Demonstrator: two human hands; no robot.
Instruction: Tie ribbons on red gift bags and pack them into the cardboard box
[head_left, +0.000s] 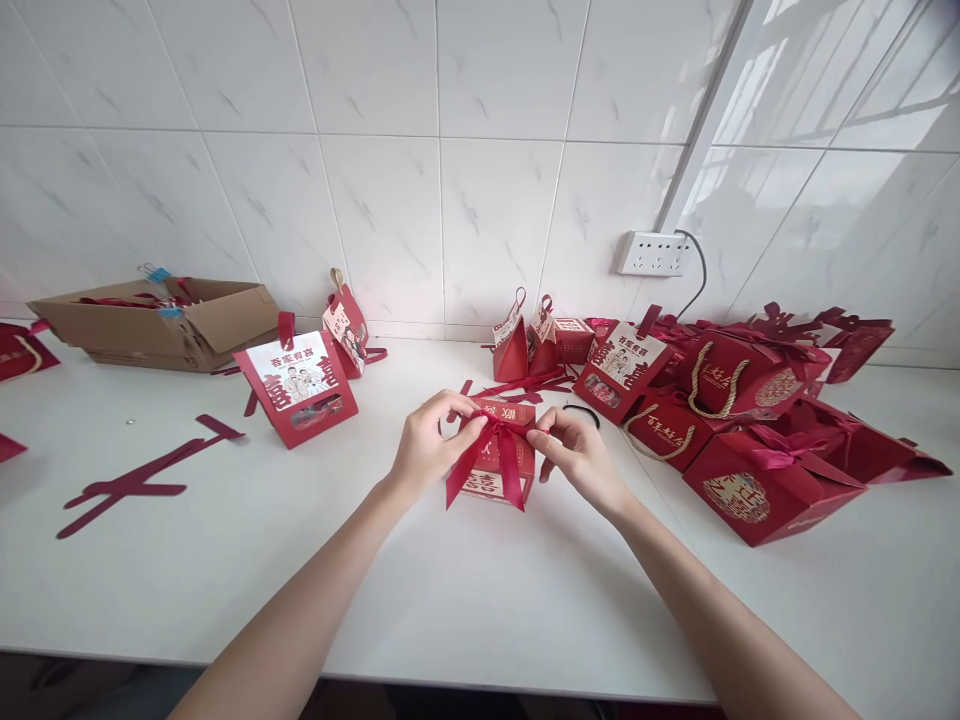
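Note:
In the middle of the white table a small red gift box with pale printing stands between my hands. A dark red satin ribbon is tied in a bow on its upper front, and two tails hang down. My left hand pinches the bow's left side between thumb and fingers. At the right side my right hand pinches the ribbon, its other fingers curled. The far side of the box is partly hidden behind the bow and fingers.
Behind lie several red gift boxes and loose ribbon. More red boxes crowd the right. At left are an upright red card box, ribbon strips and a cardboard tray. A power strip hangs on the tiled wall.

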